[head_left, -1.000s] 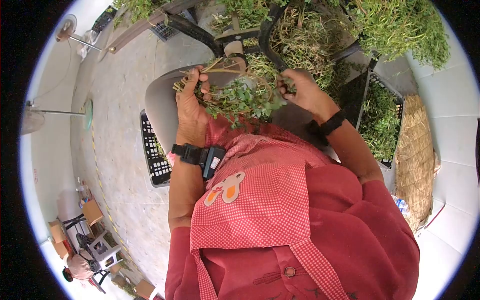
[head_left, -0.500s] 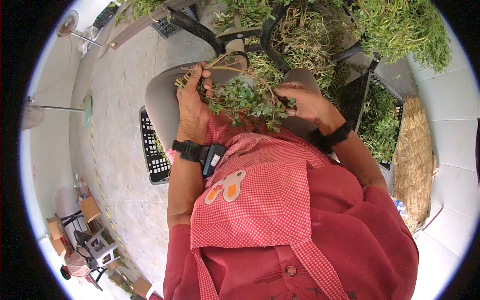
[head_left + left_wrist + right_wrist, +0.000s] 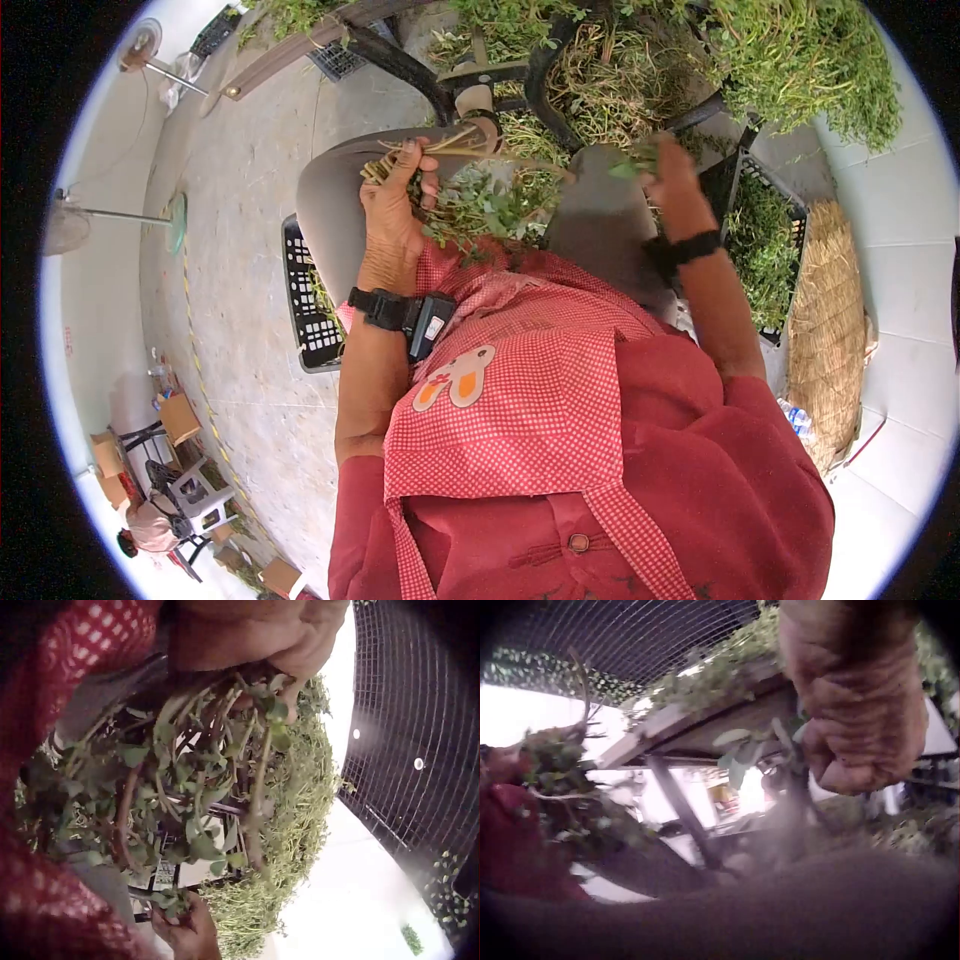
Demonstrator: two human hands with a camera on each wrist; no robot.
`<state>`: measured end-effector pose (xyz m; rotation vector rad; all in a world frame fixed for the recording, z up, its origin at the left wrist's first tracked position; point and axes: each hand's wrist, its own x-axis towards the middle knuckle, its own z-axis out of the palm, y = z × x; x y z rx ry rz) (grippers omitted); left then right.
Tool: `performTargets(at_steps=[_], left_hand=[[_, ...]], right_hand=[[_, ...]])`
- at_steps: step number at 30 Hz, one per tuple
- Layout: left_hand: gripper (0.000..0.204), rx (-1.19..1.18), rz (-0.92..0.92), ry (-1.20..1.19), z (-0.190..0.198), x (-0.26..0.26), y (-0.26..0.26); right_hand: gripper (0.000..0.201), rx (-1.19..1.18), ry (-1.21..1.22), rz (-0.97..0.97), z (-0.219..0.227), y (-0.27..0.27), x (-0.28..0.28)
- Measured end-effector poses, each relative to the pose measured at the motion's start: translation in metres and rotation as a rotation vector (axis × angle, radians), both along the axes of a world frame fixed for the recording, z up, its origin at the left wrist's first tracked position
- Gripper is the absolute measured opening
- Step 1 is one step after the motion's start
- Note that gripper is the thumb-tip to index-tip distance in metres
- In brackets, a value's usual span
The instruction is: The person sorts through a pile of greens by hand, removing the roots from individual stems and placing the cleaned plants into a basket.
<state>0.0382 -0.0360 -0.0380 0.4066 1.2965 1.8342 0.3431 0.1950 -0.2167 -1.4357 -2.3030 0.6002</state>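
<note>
In the head view, my left hand grips a bunch of leafy green stems above the lap. The cut ends stick out on its left, and one long bare stem reaches right. My right hand, blurred, is over the right knee, apart from the bunch. It pinches a small leafy sprig, whose broad leaves show in the right wrist view. From the left wrist, the reddish and green stems hang below the left hand, with the right hand farther off.
Greens overhang the table at the upper right. Below it lies a heap of stems among dark table legs. A crate of greens stands right, beside a straw bundle. Another black crate is left of the seated person.
My right hand reached in to the leafy end of the bunch, then moved away to the right with a sprig. The left hand kept its grip, shifting only slightly.
</note>
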Motion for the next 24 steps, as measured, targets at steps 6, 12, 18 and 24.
performTargets(at_steps=[6,12,18,24], left_hand=[[0.019,-0.034,0.004,-0.02,-0.002,0.001,-0.002],[0.019,-0.058,-0.067,-0.022,-0.006,0.005,0.001],[0.014,-0.049,-0.206,0.029,-0.007,0.005,0.0],[0.014,0.016,-0.325,0.041,-0.01,0.003,-0.006]], right_hand=[[0.048,0.219,-0.266,-0.254,0.072,0.001,0.205],[0.035,-0.102,-0.002,-0.169,0.074,0.017,0.165],[0.034,-0.129,0.34,0.566,0.201,-0.088,-0.08],[0.032,-0.26,0.298,0.743,0.202,-0.118,-0.145]])
